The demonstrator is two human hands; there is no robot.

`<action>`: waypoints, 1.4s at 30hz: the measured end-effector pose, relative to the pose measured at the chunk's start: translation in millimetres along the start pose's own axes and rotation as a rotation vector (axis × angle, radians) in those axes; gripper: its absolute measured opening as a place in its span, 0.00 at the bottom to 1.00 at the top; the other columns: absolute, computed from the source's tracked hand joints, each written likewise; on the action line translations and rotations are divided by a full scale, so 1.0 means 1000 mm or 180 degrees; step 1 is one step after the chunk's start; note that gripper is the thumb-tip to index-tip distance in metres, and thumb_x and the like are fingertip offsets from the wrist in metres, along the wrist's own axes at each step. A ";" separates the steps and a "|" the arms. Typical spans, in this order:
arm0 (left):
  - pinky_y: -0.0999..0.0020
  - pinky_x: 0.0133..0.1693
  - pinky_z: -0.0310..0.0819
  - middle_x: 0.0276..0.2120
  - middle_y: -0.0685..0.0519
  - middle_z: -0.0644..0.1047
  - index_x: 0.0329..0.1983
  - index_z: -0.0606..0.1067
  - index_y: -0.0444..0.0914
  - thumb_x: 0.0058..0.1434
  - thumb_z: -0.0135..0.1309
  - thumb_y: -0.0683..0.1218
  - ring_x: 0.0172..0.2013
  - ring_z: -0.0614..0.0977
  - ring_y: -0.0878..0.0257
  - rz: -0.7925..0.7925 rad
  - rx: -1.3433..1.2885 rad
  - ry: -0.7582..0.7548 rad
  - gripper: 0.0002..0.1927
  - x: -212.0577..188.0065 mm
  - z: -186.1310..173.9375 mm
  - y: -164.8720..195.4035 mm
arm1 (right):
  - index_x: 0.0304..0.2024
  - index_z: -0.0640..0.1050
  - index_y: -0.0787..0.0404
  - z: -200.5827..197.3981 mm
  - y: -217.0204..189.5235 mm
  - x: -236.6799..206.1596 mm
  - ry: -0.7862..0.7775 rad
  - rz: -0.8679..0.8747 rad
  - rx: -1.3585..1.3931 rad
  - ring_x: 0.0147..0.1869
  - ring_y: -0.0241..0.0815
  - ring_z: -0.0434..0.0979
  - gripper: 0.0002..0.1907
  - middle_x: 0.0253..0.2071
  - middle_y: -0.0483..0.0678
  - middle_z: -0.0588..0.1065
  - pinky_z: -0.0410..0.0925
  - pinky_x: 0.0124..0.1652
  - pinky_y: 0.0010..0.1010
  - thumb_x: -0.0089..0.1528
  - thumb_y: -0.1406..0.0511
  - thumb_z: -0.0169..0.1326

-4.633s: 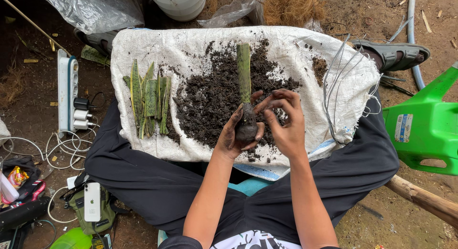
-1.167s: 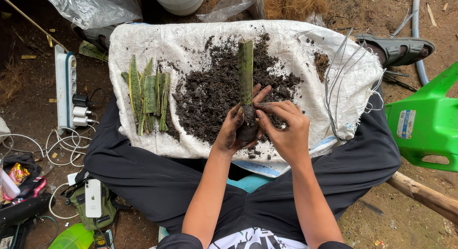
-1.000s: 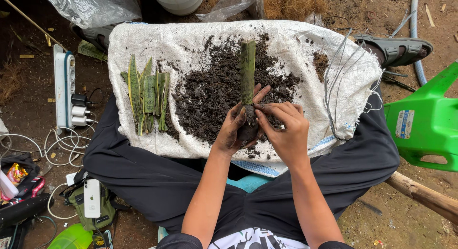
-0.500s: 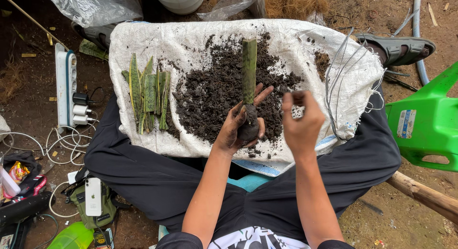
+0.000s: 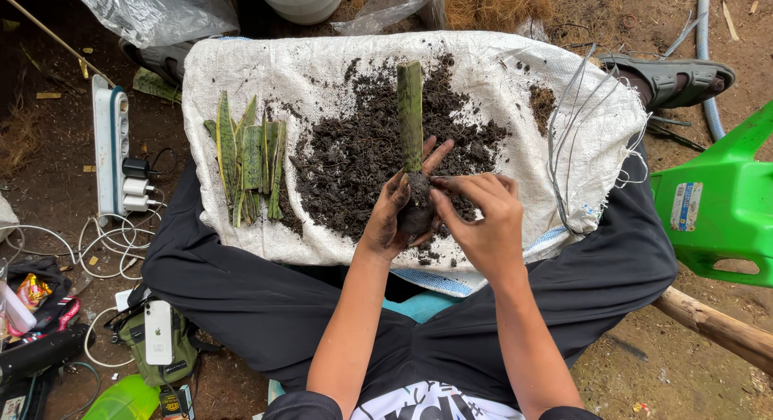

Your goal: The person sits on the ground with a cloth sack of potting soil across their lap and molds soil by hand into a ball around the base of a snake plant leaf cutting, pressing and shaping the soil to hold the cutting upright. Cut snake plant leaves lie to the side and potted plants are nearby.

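Left hand (image 5: 394,219), soil-stained, grips the dark soil ball (image 5: 416,209) at the base of an upright green leaf cutting (image 5: 410,114). Right hand (image 5: 481,225) closes its fingertips on the same ball from the right. Both sit over the white woven sack (image 5: 499,74) across the lap, near the loose soil pile (image 5: 354,154). More leaf cuttings (image 5: 250,158) lie left on the sack.
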State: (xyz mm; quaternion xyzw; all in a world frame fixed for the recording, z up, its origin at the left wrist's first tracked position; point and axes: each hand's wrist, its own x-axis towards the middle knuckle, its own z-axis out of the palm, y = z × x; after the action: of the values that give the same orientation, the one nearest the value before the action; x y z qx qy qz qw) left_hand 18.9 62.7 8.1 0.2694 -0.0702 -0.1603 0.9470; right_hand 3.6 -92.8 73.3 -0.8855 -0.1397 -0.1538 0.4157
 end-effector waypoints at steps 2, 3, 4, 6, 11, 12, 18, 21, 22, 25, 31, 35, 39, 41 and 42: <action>0.74 0.47 0.80 0.78 0.43 0.57 0.79 0.51 0.30 0.63 0.62 0.58 0.47 0.82 0.68 -0.0024 0.0048 0.0194 0.51 0.000 -0.001 0.000 | 0.41 0.85 0.59 0.003 -0.004 -0.003 0.0035 -0.0029 -0.0009 0.44 0.40 0.80 0.07 0.39 0.44 0.82 0.62 0.55 0.36 0.61 0.65 0.66; 0.75 0.45 0.79 0.77 0.42 0.58 0.79 0.52 0.30 0.65 0.61 0.57 0.46 0.81 0.69 0.0025 0.0181 0.0166 0.49 0.000 -0.002 0.000 | 0.41 0.85 0.59 0.004 -0.005 -0.004 0.0078 -0.0069 -0.0035 0.44 0.40 0.80 0.07 0.39 0.44 0.82 0.62 0.55 0.36 0.61 0.65 0.66; 0.76 0.43 0.78 0.77 0.42 0.59 0.79 0.53 0.30 0.67 0.60 0.57 0.45 0.80 0.70 0.0075 0.0313 0.0142 0.47 -0.001 -0.003 0.000 | 0.41 0.85 0.59 0.005 -0.005 -0.004 0.0118 -0.0109 -0.0061 0.44 0.40 0.80 0.07 0.38 0.44 0.82 0.62 0.56 0.36 0.61 0.65 0.66; 0.76 0.40 0.76 0.76 0.43 0.61 0.79 0.54 0.30 0.69 0.59 0.56 0.43 0.79 0.71 0.0131 0.0469 0.0128 0.45 -0.002 -0.005 -0.001 | 0.40 0.85 0.59 0.005 -0.006 -0.003 0.0153 -0.0117 -0.0145 0.43 0.39 0.80 0.06 0.38 0.43 0.82 0.62 0.56 0.37 0.61 0.65 0.66; 0.77 0.50 0.76 0.78 0.44 0.61 0.80 0.56 0.30 0.72 0.58 0.55 0.46 0.77 0.72 0.0200 0.0772 0.0184 0.43 -0.002 -0.008 -0.002 | 0.37 0.84 0.60 0.008 -0.006 -0.006 0.0241 -0.0204 -0.0392 0.41 0.40 0.80 0.05 0.36 0.44 0.82 0.62 0.54 0.38 0.61 0.66 0.66; 0.77 0.51 0.76 0.78 0.44 0.61 0.80 0.56 0.29 0.72 0.58 0.55 0.47 0.78 0.73 0.0182 0.0755 0.0208 0.43 -0.002 -0.008 -0.002 | 0.36 0.83 0.60 0.010 -0.006 -0.007 0.0270 -0.0192 -0.0435 0.40 0.40 0.79 0.05 0.35 0.44 0.82 0.62 0.54 0.38 0.61 0.66 0.66; 0.73 0.27 0.77 0.73 0.42 0.64 0.79 0.54 0.33 0.68 0.60 0.58 0.32 0.82 0.65 0.0091 0.0344 0.0100 0.46 -0.002 -0.004 0.000 | 0.36 0.81 0.62 0.012 0.015 0.000 0.0496 0.0078 -0.0445 0.37 0.37 0.80 0.06 0.32 0.45 0.81 0.63 0.54 0.39 0.65 0.66 0.63; 0.73 0.18 0.73 0.68 0.38 0.68 0.78 0.55 0.35 0.64 0.62 0.59 0.32 0.84 0.61 0.0089 -0.0033 0.0029 0.47 -0.002 -0.002 0.000 | 0.39 0.81 0.62 -0.001 0.032 0.007 0.0677 0.0846 -0.0253 0.40 0.36 0.81 0.08 0.35 0.46 0.81 0.68 0.47 0.36 0.71 0.64 0.57; 0.72 0.18 0.73 0.68 0.36 0.69 0.78 0.56 0.34 0.65 0.62 0.58 0.32 0.84 0.60 0.0121 -0.0105 0.0013 0.46 -0.003 -0.002 -0.001 | 0.41 0.82 0.61 -0.003 0.035 0.008 0.0735 0.1184 -0.0149 0.42 0.37 0.82 0.10 0.37 0.46 0.82 0.71 0.44 0.34 0.74 0.63 0.55; 0.72 0.17 0.72 0.66 0.35 0.71 0.75 0.59 0.30 0.66 0.62 0.52 0.30 0.83 0.60 0.0121 -0.0026 0.0209 0.40 -0.002 -0.002 0.001 | 0.59 0.73 0.67 -0.006 0.038 0.008 0.0720 0.0570 0.0370 0.49 0.42 0.82 0.17 0.49 0.52 0.80 0.72 0.49 0.34 0.70 0.65 0.56; 0.69 0.20 0.77 0.66 0.38 0.72 0.71 0.61 0.28 0.63 0.61 0.46 0.32 0.83 0.60 0.0231 0.0337 0.0381 0.37 -0.003 0.003 0.002 | 0.62 0.72 0.65 0.012 0.022 0.004 0.0102 0.0749 0.0897 0.54 0.42 0.80 0.21 0.50 0.53 0.80 0.72 0.54 0.35 0.69 0.65 0.56; 0.67 0.20 0.77 0.66 0.42 0.71 0.72 0.60 0.28 0.66 0.62 0.53 0.34 0.83 0.61 0.0150 0.0578 0.0584 0.39 -0.002 0.005 0.002 | 0.59 0.73 0.64 0.022 0.010 0.004 -0.0053 0.0938 0.1530 0.54 0.41 0.80 0.18 0.52 0.52 0.79 0.73 0.53 0.34 0.69 0.64 0.55; 0.70 0.28 0.81 0.68 0.44 0.72 0.73 0.61 0.29 0.69 0.56 0.60 0.41 0.85 0.63 0.0334 0.0186 0.0118 0.40 0.000 0.002 -0.001 | 0.50 0.79 0.63 0.021 0.000 -0.001 0.0265 0.0558 0.0921 0.53 0.42 0.80 0.12 0.49 0.50 0.79 0.73 0.53 0.33 0.66 0.65 0.60; 0.71 0.35 0.84 0.68 0.44 0.72 0.74 0.61 0.29 0.71 0.54 0.59 0.44 0.84 0.65 0.0307 0.0324 0.0330 0.39 0.002 0.000 -0.004 | 0.46 0.81 0.62 0.019 -0.004 -0.004 0.0362 0.0190 0.0466 0.54 0.42 0.80 0.09 0.49 0.48 0.79 0.70 0.55 0.34 0.65 0.66 0.63; 0.71 0.39 0.83 0.68 0.44 0.71 0.74 0.61 0.29 0.72 0.54 0.58 0.45 0.83 0.66 0.0338 0.0374 0.0374 0.38 0.002 -0.001 -0.005 | 0.45 0.82 0.61 0.017 -0.005 -0.005 0.0367 0.0044 0.0231 0.52 0.43 0.79 0.09 0.48 0.47 0.80 0.68 0.54 0.34 0.63 0.66 0.64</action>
State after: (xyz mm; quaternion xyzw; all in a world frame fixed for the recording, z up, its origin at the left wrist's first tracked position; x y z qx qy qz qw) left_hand 19.9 58.2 4.4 0.3293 -0.0380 -0.0894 0.9392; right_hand -0.3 -77.2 64.1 -0.8604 -0.1149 -0.1965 0.4559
